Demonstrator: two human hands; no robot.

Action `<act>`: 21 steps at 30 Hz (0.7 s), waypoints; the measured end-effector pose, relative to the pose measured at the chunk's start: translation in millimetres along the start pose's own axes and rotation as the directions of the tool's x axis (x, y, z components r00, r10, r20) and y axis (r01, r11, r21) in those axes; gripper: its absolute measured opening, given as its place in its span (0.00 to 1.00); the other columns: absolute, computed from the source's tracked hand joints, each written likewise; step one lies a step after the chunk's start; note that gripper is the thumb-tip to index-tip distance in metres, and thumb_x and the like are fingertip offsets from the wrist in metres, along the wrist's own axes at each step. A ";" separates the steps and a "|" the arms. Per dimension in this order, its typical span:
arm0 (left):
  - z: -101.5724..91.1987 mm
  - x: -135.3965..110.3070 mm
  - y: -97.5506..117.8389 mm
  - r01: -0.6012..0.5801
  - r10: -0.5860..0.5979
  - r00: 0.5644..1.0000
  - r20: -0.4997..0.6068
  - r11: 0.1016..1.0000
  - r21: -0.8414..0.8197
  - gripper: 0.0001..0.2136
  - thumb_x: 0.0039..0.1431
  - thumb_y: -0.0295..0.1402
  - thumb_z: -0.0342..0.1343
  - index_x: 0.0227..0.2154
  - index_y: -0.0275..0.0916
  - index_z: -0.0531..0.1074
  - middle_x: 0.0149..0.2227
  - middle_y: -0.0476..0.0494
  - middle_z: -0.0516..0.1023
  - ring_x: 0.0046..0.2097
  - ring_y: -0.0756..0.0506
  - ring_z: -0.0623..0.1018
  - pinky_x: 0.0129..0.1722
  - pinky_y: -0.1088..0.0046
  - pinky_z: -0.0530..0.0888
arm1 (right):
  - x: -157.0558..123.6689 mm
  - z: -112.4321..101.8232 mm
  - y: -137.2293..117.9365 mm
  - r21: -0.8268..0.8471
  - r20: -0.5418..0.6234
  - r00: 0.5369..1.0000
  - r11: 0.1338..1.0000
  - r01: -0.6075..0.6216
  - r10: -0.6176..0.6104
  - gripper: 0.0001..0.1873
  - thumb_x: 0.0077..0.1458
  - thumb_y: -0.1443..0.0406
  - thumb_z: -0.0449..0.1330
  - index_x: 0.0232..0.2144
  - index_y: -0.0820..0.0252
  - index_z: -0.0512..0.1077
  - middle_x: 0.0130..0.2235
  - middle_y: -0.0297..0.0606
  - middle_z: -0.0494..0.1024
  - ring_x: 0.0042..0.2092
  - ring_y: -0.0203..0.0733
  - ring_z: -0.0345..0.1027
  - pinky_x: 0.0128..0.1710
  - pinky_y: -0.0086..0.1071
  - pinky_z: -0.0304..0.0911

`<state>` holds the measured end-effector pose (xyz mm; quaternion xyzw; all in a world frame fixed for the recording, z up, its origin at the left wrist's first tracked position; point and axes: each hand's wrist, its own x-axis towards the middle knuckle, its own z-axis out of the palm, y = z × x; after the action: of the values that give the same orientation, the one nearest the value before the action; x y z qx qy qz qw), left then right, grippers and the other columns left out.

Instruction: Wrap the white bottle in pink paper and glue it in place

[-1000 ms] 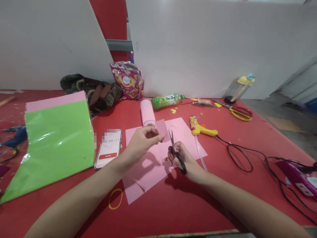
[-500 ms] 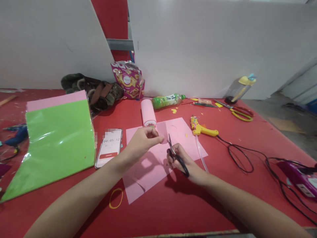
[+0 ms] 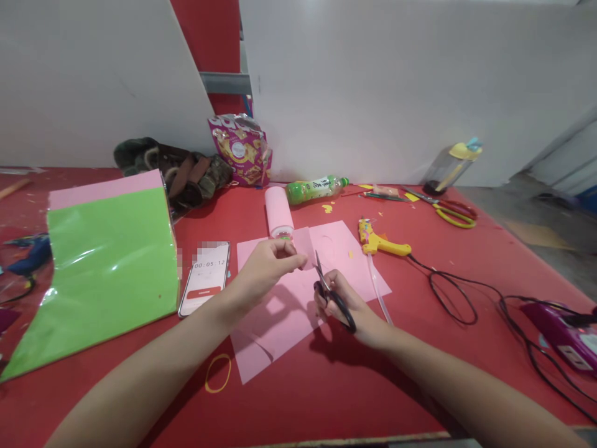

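My left hand (image 3: 275, 260) pinches a small piece of pink paper (image 3: 304, 241) between thumb and fingers, raised over a larger pink sheet (image 3: 261, 348) that lies flat. My right hand (image 3: 339, 302) grips scissors with black handles (image 3: 342, 311). Their blades point up and away from me, with the tips beside the right edge of the small piece. Whether the blades touch it, I cannot tell. Just beyond my left hand a pink-wrapped cylinder (image 3: 278, 210) lies on its side, its near end partly behind my fingers.
A phone (image 3: 205, 280) and a green sheet pack (image 3: 112, 261) lie left. A yellow glue gun (image 3: 385, 245) with a black cord rests right, near a purple power strip (image 3: 564, 339). Behind are a green bottle (image 3: 317, 189), a snack bag (image 3: 242, 149) and larger scissors (image 3: 450, 214).
The small pink piece has tilted slightly in my left hand and looks lighter. The scissor blades have shifted a touch to the left. Both hands stay nearly in place.
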<state>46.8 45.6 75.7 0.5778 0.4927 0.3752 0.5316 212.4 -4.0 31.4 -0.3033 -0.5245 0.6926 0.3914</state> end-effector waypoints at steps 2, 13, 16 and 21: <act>0.4 -0.3 0.7 0.010 -0.010 1.000 -0.001 1.000 -0.007 0.06 0.42 0.31 0.56 0.16 0.36 0.65 0.20 0.51 0.68 0.26 0.51 0.68 0.30 0.73 0.63 | 0.4 0.0 0.8 0.015 -0.005 1.000 1.000 -0.004 0.004 0.17 0.47 0.55 0.57 0.29 0.55 0.52 0.26 0.26 0.58 0.25 0.29 0.52 0.27 0.29 0.52; 1.2 -1.6 1.5 0.000 0.000 1.000 0.000 1.000 0.018 0.07 0.43 0.30 0.55 0.15 0.37 0.64 0.19 0.52 0.67 0.27 0.51 0.69 0.30 0.73 0.64 | 0.6 1.2 0.1 0.043 -0.017 1.000 0.999 -0.008 0.008 0.17 0.47 0.55 0.57 0.28 0.54 0.51 0.25 0.25 0.58 0.24 0.29 0.54 0.27 0.29 0.54; 1.0 -1.9 2.0 -0.003 0.003 1.000 -0.001 1.000 0.021 0.08 0.43 0.30 0.55 0.15 0.37 0.63 0.19 0.52 0.67 0.27 0.51 0.69 0.30 0.73 0.64 | 0.8 1.0 0.8 0.055 -0.014 1.000 0.998 0.001 0.000 0.17 0.47 0.55 0.57 0.28 0.55 0.52 0.25 0.25 0.57 0.24 0.28 0.55 0.27 0.29 0.54; 1.4 -1.9 3.0 0.004 -0.004 1.000 -0.003 1.000 0.031 0.07 0.43 0.30 0.55 0.16 0.37 0.64 0.20 0.51 0.68 0.27 0.51 0.70 0.30 0.73 0.64 | 1.4 0.7 0.4 0.035 -0.021 1.000 0.999 0.000 0.001 0.17 0.48 0.56 0.57 0.28 0.55 0.52 0.25 0.25 0.58 0.24 0.28 0.55 0.26 0.29 0.53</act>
<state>48.3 43.6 78.6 0.5843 0.5003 0.3672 0.5228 211.0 -3.1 31.2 -0.3038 -0.5081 0.6985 0.4020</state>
